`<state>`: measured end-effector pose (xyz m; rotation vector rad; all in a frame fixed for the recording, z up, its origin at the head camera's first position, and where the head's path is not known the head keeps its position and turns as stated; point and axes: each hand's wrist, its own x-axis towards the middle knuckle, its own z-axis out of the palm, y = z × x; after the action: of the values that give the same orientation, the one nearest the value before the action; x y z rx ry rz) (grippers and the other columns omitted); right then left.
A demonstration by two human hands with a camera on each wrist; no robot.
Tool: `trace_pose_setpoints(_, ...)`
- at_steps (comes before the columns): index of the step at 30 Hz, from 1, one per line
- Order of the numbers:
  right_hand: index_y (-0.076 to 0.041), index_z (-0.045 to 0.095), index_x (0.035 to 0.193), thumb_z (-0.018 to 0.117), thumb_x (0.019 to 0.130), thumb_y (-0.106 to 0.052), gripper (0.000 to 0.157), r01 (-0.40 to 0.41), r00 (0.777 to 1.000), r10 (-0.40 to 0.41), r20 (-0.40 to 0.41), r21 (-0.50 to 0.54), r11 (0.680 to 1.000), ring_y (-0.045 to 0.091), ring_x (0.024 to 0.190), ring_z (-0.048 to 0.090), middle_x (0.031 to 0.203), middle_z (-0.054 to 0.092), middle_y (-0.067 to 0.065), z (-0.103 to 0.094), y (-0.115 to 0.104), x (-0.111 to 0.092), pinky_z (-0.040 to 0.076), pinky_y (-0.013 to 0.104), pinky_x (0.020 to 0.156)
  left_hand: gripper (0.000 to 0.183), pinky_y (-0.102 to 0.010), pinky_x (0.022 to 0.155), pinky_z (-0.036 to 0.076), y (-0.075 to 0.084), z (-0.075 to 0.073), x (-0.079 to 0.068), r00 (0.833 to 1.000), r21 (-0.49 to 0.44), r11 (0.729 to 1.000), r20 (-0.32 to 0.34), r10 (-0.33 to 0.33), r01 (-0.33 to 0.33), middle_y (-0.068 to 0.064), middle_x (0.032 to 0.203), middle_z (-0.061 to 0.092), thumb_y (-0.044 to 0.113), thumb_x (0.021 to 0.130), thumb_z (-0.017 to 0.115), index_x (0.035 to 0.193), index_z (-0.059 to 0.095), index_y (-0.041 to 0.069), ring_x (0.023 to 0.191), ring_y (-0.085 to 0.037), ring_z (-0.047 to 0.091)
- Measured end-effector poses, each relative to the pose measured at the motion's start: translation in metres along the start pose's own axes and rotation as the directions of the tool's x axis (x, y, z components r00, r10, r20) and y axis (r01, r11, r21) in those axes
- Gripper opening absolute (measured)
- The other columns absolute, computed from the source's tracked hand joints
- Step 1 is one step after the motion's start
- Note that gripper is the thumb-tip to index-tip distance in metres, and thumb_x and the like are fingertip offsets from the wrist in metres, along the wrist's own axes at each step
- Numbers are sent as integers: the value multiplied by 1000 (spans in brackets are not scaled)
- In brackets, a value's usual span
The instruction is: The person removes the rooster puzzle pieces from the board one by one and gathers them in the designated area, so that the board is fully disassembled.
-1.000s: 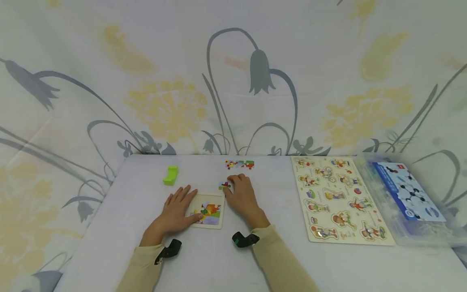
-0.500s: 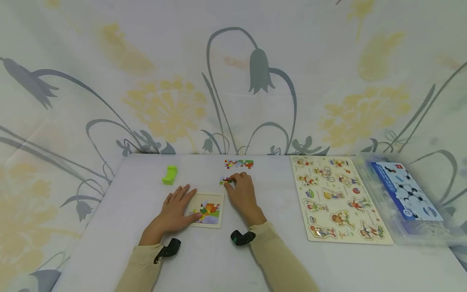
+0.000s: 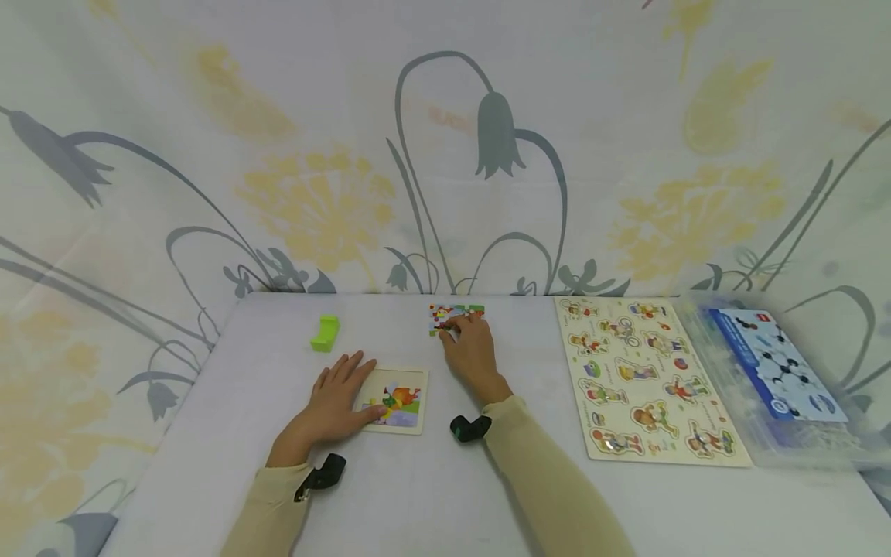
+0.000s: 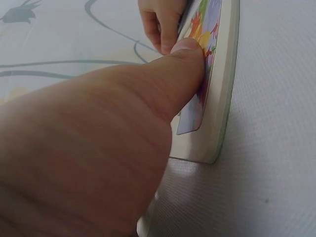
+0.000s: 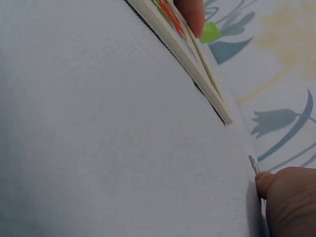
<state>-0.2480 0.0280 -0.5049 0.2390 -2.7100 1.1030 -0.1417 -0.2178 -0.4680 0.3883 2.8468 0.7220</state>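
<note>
In the head view my left hand (image 3: 332,408) lies with fingers spread on the left side of a small wooden puzzle tray (image 3: 374,379), thumb across the joined pieces (image 3: 402,404) in its lower right part. Further back, my right hand (image 3: 473,352) pinches a jigsaw piece (image 5: 254,163) between thumb and fingers. That piece lies against the front of a row of colourful jigsaw pieces (image 3: 440,311); the hand partly covers both, and whether they interlock cannot be seen. The left wrist view shows my left thumb (image 4: 182,64) touching the printed pieces in the tray.
A bright green curved block (image 3: 325,333) stands at the back left. On the right lies a large wooden picture board (image 3: 647,433) with figure pieces, beside a clear plastic case (image 3: 800,445) holding a blue printed sheet (image 3: 790,367). A flowered cloth (image 3: 445,193) hangs behind the table.
My right hand has slid the jigsaw piece away from me, from near the tray's far edge to the front of the back row. The left hand and tray have stayed in place.
</note>
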Motion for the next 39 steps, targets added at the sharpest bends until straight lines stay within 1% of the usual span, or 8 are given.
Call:
trace_pose_setpoints(7, -10, 75, 108, 72, 95, -24, 20, -7, 1000, 6, -7, -20, 1000, 27, 95, 57, 100, 63, 9, 0, -5, 1, 49, 43, 84, 82, -74, 120, 8, -1, -1, 0, 1000, -3, 1000, 11, -4, 4, -26, 167, 23, 41, 94, 72, 156, 37, 2, 155, -51, 13)
trace_pose_setpoints(13, -9, 75, 109, 73, 95, -24, 20, -27, 1000, 27, -7, -23, 999, 28, 97, 57, 102, 64, 10, -2, -8, 0, 50, 44, 86, 81, -73, 120, 9, -1, 0, 1, 1000, 3, 1000, 3, 4, -4, -26, 166, 23, 41, 93, 71, 156, 38, 2, 155, -51, 13)
trace_pose_setpoints(20, -11, 75, 110, 72, 95, -28, 22, -47, 999, 47, 8, -44, 998, 25, 95, 56, 100, 63, 8, 0, -7, 2, 48, 41, 85, 81, -74, 120, 8, 1, -2, -1, 1000, -10, 1000, 6, -4, 4, -27, 166, 23, 40, 93, 72, 156, 38, 1, 155, -51, 13)
trace_pose_setpoints(26, -11, 74, 111, 74, 94, -29, 24, -43, 999, 43, 7, -18, 999, 25, 95, 56, 99, 63, 6, 1, -6, 1, 49, 42, 87, 81, -74, 120, 9, 2, -4, -2, 1000, -7, 1000, 7, -8, 8, -27, 166, 24, 40, 93, 72, 156, 38, 2, 154, -52, 14)
trace_pose_setpoints(31, -8, 72, 115, 74, 93, -27, 29, -52, 999, 52, -6, 21, 998, 29, 102, 58, 101, 65, 8, -1, -5, -4, 49, 45, 93, 82, -74, 120, 9, 0, -2, -1, 1000, -8, 1000, 3, -8, 8, -27, 166, 24, 39, 93, 73, 156, 37, 2, 154, -52, 13)
trace_pose_setpoints(34, -6, 72, 112, 74, 94, -27, 28, -69, 997, 69, -23, 27, 997, 29, 101, 58, 102, 65, 9, -1, -4, -7, 49, 44, 91, 82, -74, 120, 9, -1, 0, 0, 1000, -8, 1000, 6, -2, 2, -27, 166, 24, 40, 93, 72, 156, 37, 2, 154, -51, 13)
trace_pose_setpoints(39, -6, 74, 109, 73, 95, -29, 27, -88, 996, 88, -26, 13, 996, 27, 97, 56, 102, 64, 8, 1, -3, -9, 49, 41, 86, 82, -74, 120, 9, -2, 3, 1, 1000, 0, 1000, 4, 4, -4, -26, 166, 23, 41, 94, 71, 156, 37, 2, 154, -51, 13)
